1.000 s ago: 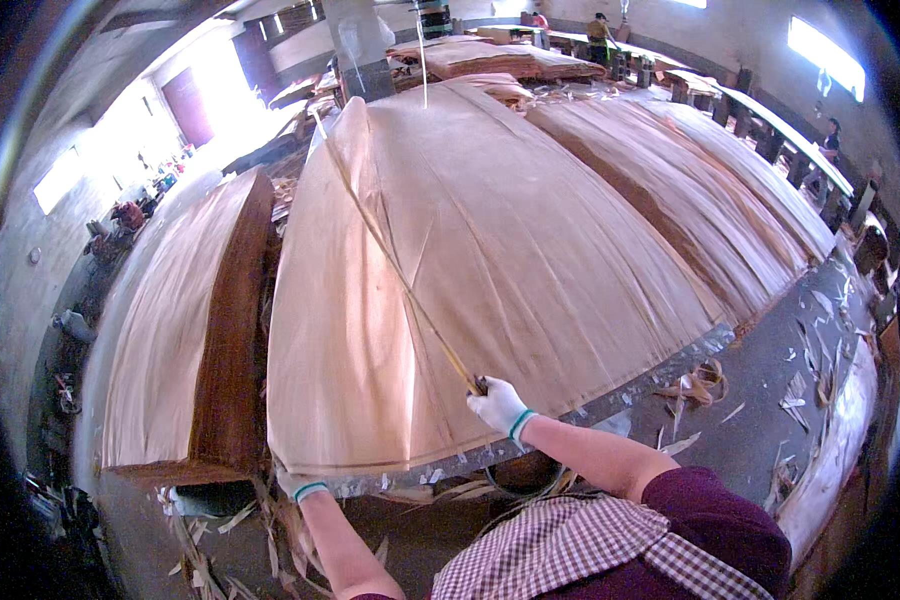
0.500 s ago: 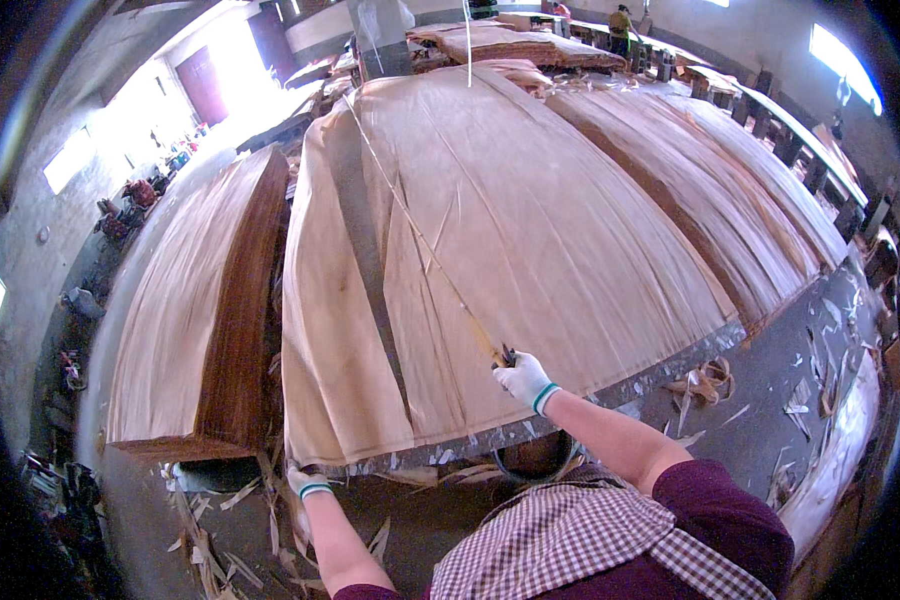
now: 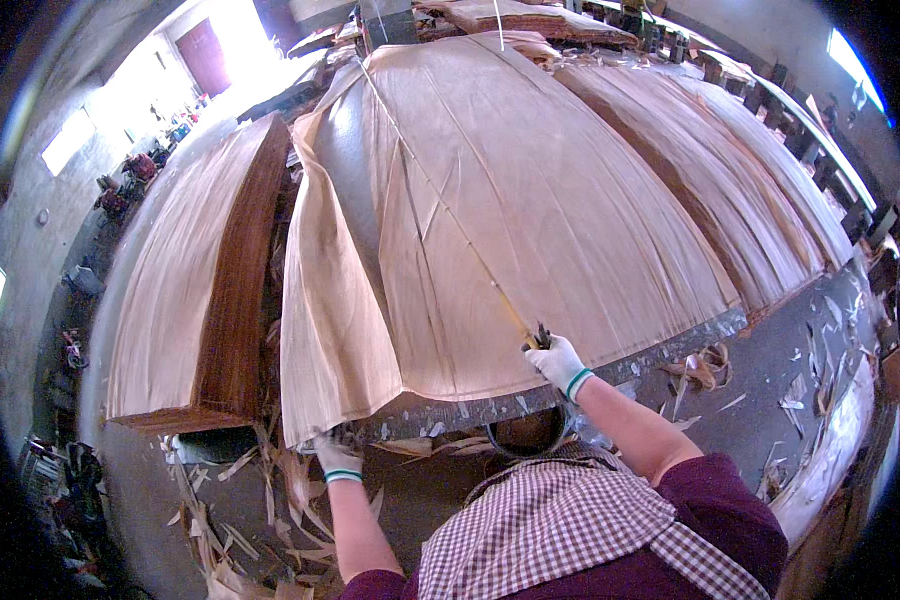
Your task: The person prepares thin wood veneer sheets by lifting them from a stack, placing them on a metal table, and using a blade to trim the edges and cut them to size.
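Note:
A large thin sheet of pale wood veneer (image 3: 530, 220) lies over a table in front of me. My right hand (image 3: 556, 357), in a white glove, is closed on a small dark tool (image 3: 542, 334) at the sheet's near edge, on a long straight line running away across the sheet. A separate strip of veneer (image 3: 335, 300) hangs off the left side. My left hand (image 3: 336, 456), also gloved, grips the strip's lower corner below the table edge.
A tall stack of veneer sheets (image 3: 195, 290) stands to the left. More veneer lies on tables at the right (image 3: 730, 150). Wood scraps (image 3: 270, 500) litter the floor near me, and more scraps (image 3: 705, 365) lie at the right. People sit far left.
The left strip has separated from the main sheet and now hangs lower at the left. My right hand has moved right along the near edge; my left hand has pulled the strip's corner down.

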Demonstrator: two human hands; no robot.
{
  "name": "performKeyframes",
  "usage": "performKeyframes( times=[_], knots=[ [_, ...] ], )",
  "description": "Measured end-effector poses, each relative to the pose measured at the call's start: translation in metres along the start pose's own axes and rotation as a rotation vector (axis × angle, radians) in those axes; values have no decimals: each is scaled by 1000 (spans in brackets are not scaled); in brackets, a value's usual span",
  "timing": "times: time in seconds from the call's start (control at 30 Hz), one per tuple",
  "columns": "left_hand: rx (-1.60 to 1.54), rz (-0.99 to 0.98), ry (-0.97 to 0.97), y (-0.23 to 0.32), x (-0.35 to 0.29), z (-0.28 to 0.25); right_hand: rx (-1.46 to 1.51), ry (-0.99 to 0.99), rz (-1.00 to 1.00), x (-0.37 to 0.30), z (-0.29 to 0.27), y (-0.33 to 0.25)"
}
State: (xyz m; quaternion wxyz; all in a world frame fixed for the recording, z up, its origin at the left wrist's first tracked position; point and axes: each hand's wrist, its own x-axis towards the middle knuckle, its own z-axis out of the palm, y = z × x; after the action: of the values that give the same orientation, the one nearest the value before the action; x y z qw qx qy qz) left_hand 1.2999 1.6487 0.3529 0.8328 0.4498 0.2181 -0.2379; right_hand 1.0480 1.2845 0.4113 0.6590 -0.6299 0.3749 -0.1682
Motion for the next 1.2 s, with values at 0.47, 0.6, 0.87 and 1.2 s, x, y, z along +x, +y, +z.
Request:
performKeyframes(
  times=[0.47,0.6,0.87,1.2],
  knots=[
    [-32,112,170,-110,2,121,79,5,144,6,-21,3],
    [36,228,55,-108,-45,135,84,12,158,15,-54,16],
    [372,220,264,-144,-29,56,155,-33,67,28,-150,36],
    [139,378,476,-170,-69,47,-626,201,-266,35,-318,66]
  ],
)
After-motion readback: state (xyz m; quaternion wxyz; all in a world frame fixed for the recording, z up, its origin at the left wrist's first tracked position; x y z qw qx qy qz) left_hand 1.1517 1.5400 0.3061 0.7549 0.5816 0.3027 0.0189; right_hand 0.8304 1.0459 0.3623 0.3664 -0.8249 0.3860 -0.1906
